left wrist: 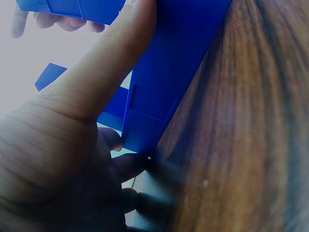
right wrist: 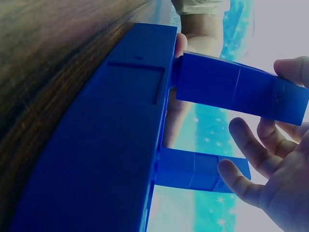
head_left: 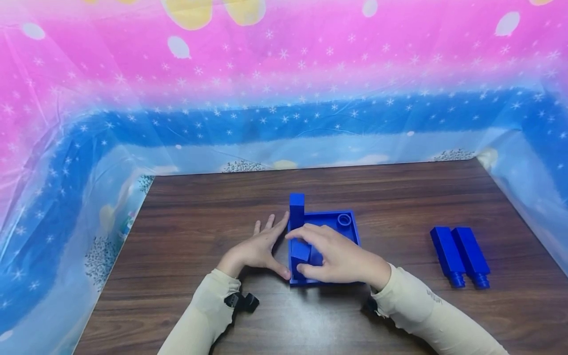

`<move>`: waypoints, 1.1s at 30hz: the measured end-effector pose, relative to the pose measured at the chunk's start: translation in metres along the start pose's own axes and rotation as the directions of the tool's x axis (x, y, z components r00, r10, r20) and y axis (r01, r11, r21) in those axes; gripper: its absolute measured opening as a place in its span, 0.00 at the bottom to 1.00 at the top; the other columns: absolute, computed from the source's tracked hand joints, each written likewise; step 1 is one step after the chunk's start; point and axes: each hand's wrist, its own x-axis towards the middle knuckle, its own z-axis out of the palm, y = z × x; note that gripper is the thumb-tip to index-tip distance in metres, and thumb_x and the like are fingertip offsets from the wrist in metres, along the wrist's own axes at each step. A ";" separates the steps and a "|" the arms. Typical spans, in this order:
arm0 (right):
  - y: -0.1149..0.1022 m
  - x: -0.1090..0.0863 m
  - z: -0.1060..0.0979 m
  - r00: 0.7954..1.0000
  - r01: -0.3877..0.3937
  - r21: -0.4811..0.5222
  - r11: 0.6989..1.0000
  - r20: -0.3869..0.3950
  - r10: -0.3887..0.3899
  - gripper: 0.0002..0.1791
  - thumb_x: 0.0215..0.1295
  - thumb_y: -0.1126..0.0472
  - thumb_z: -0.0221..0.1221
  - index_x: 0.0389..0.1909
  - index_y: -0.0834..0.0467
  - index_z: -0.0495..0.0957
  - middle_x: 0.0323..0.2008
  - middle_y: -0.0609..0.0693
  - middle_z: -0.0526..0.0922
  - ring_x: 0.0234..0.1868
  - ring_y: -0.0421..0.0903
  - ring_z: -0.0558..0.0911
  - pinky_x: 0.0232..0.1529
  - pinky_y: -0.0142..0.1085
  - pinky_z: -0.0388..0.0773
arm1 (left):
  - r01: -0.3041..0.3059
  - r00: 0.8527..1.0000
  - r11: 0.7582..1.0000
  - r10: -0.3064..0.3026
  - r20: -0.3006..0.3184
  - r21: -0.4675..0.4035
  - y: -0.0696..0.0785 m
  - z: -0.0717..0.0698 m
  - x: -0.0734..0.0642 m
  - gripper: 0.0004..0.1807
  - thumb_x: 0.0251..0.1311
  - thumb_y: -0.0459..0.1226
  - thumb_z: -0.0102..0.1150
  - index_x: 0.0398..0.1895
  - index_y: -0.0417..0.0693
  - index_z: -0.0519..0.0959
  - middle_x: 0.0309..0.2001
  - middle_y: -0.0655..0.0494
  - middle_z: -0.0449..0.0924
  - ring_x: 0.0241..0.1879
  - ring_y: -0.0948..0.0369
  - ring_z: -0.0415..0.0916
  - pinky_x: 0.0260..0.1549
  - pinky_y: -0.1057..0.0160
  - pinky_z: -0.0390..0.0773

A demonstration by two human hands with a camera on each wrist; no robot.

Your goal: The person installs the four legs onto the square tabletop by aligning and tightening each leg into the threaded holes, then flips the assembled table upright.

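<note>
A square blue panel [head_left: 328, 217] with a raised rim, like a small upturned tabletop, lies on the wooden table. My left hand [head_left: 255, 251] rests along its left side with spread, mostly straight fingers; the thumb touches the near left corner. At that corner stands a square blue leg [right wrist: 227, 87], slightly tilted. My right hand [head_left: 343, 254] pinches its upper end between thumb and fingers. Another blue leg [head_left: 297, 209] rises upright from the far left corner. A round socket [head_left: 343, 220] shows at the far right corner. The near right corner is hidden by my right hand.
Two loose blue legs [head_left: 448, 251] with threaded ends lie side by side on the right of the table [head_left: 399, 197]. Behind and beside the table hangs a pink and blue patterned cloth [head_left: 284, 118]. Each wrist carries a black strap.
</note>
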 end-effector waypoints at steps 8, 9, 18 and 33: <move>-0.006 0.000 0.005 0.999 -0.036 -0.038 0.999 -0.033 0.034 0.33 0.65 0.53 0.68 0.70 0.55 0.73 0.58 0.50 0.82 0.52 0.44 0.81 0.56 0.48 0.81 | 0.003 1.000 1.000 -0.003 0.001 0.004 0.000 0.000 0.000 0.82 0.42 0.56 0.86 0.87 0.51 0.31 0.86 0.53 0.29 0.82 0.49 0.16 0.76 0.40 0.16; -0.007 0.000 0.006 0.999 -0.042 -0.038 0.998 -0.036 0.040 0.33 0.65 0.53 0.68 0.70 0.55 0.73 0.57 0.50 0.82 0.51 0.44 0.81 0.54 0.46 0.82 | 0.002 1.000 1.000 -0.002 0.000 0.007 0.000 0.000 0.000 0.82 0.42 0.56 0.86 0.87 0.51 0.31 0.86 0.53 0.29 0.82 0.49 0.16 0.76 0.40 0.17; -0.006 0.000 0.006 0.999 -0.023 -0.140 0.990 -0.049 0.016 0.33 0.66 0.49 0.68 0.70 0.56 0.74 0.54 0.49 0.86 0.53 0.45 0.84 0.62 0.52 0.76 | 0.003 1.000 1.000 -0.003 0.001 0.010 -0.001 0.000 0.000 0.82 0.42 0.57 0.86 0.87 0.52 0.31 0.86 0.54 0.29 0.82 0.49 0.16 0.76 0.40 0.17; 0.015 -0.002 -0.017 0.994 0.047 0.228 0.973 0.089 -0.069 0.54 0.59 0.48 0.78 0.81 0.51 0.59 0.66 0.50 0.79 0.68 0.48 0.76 0.68 0.56 0.74 | -0.004 1.000 1.000 0.004 -0.003 0.007 -0.001 0.001 0.000 0.82 0.42 0.57 0.86 0.87 0.53 0.31 0.86 0.53 0.31 0.82 0.48 0.16 0.76 0.39 0.17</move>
